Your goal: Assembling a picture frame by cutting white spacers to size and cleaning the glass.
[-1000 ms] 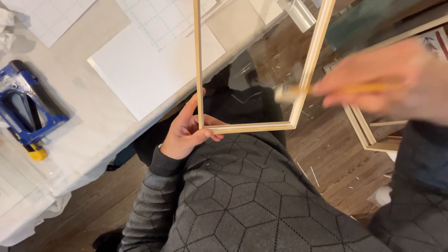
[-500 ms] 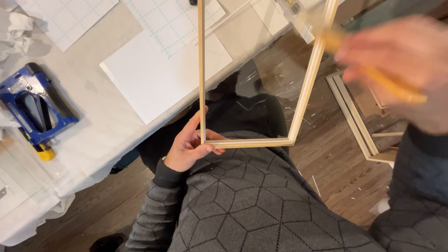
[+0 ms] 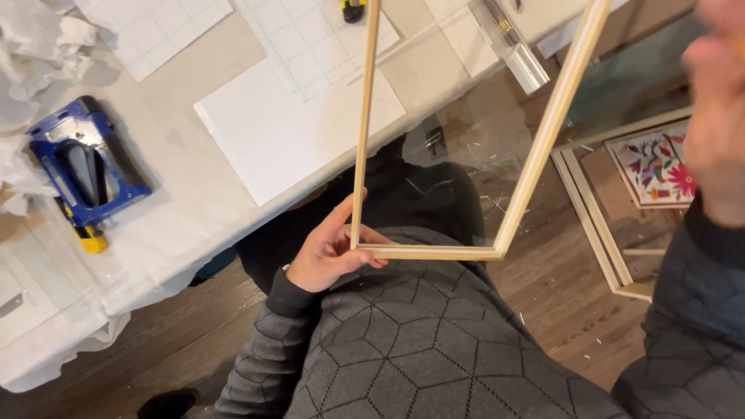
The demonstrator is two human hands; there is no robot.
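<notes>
My left hand (image 3: pixel 330 252) grips the near left corner of a thin light wooden frame (image 3: pixel 535 155), which is held upright against my grey patterned sweater. A glass or clear pane sits in the frame and reflects the floor. My right hand (image 3: pixel 718 109) is raised at the right edge, blurred and partly cut off by the picture border. Whether it holds anything cannot be made out now.
A white-covered table (image 3: pixel 178 209) carries a blue staple gun (image 3: pixel 81 174), white sheets (image 3: pixel 287 132), a gridded cutting mat (image 3: pixel 310 39) and crumpled paper (image 3: pixel 39 54). More wooden frames (image 3: pixel 597 225) and a colourful flowered picture (image 3: pixel 660 163) lie on the wooden floor at right.
My right hand, which held a yellowish stick-like tool near the frame's right side, has risen toward the top right edge. The frame and my left hand stay put.
</notes>
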